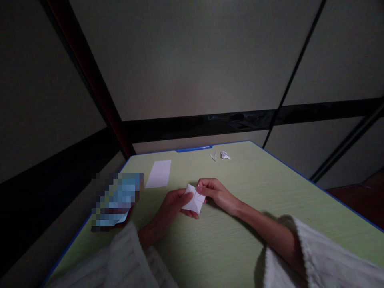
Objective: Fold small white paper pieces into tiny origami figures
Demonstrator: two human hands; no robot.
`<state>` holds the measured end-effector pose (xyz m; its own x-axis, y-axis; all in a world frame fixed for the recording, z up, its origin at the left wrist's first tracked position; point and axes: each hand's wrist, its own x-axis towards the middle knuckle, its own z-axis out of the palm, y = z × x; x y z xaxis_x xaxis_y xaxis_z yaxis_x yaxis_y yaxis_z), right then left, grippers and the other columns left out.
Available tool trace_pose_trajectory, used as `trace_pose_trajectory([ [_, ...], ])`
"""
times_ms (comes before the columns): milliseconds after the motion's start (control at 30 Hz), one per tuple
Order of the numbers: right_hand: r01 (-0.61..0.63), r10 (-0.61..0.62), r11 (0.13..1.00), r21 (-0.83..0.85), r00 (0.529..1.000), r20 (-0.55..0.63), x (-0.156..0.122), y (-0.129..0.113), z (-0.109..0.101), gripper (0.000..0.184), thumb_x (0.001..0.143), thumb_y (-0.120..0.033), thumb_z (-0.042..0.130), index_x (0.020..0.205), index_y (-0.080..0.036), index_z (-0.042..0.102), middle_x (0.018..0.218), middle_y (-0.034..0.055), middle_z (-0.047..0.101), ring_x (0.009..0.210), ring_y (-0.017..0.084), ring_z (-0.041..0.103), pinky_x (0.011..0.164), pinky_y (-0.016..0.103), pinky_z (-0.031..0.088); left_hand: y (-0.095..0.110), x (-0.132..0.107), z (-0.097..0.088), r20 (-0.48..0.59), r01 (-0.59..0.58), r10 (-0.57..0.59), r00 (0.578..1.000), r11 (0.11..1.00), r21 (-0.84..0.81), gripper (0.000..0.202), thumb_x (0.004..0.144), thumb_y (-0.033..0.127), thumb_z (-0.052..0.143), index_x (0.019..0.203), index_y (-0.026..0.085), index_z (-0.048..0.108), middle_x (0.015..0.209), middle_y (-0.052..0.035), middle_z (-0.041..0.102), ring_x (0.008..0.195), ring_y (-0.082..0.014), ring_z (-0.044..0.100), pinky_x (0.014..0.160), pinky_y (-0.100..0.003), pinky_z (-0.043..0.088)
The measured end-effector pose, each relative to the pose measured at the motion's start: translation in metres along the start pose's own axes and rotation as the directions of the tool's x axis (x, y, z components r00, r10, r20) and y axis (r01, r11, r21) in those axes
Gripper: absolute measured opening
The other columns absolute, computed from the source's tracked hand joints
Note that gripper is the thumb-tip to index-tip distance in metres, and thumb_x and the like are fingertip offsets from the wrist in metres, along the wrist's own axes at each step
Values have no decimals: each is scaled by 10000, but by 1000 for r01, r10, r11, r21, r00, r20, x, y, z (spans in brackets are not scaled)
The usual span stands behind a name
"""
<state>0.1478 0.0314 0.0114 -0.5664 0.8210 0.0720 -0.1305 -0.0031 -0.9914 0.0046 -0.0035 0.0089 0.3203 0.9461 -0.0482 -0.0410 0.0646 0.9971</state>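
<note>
A small white folded paper [194, 205] with crease lines is held just above the table, between both hands. My left hand [174, 204] grips its left side, thumb on top and fingers underneath. At the upper right edge, my right hand [214, 192] pinches the paper between thumb and fingers. A flat white sheet of paper [159, 174] lies on the table beyond my left hand. Farther back sits a small folded paper figure [225, 155], and beside it thin white paper pieces [213, 156].
The light green table [270, 192] has a blue rim and a blue handle [194, 149] at its far edge. At the left stands a device with a blurred-out screen [123, 196]. Cabinet-like panels [198, 60] rise right behind the table.
</note>
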Motion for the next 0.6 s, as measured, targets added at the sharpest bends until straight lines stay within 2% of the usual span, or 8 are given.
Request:
trace_pose_trajectory([
  [167,8,-8,999,-32,1000,3,-1,1,2,262,595,-349,586,567,-120,462,454,-60,416,423,43,353,426,184,242,3,0,1,-95,22,-13,995,995,94,195,590,288,594,611,94,604,499,9,566,464,-94,481,451,-186,359],
  [300,-39,40,999,24,999,-28,-1,2,5,285,551,-355,620,539,-116,464,434,-66,405,411,35,323,423,185,205,1,-2,-1,-89,-5,16,996,992,128,180,592,273,598,576,95,587,475,31,533,438,-65,432,427,-164,318],
  [467,-89,94,985,151,995,-30,-3,1,10,291,514,-338,647,499,-110,468,432,-50,446,410,38,356,443,189,230,0,-4,-2,-66,-24,32,997,993,118,173,598,273,593,565,106,564,478,23,543,441,-91,473,436,-193,372],
  [600,-37,61,979,198,992,-115,-1,1,8,245,598,-329,589,541,-111,493,463,-32,481,431,49,403,468,196,272,3,-2,-1,-164,-14,23,986,998,60,152,589,258,595,605,109,571,487,28,556,448,-99,493,439,-204,406],
])
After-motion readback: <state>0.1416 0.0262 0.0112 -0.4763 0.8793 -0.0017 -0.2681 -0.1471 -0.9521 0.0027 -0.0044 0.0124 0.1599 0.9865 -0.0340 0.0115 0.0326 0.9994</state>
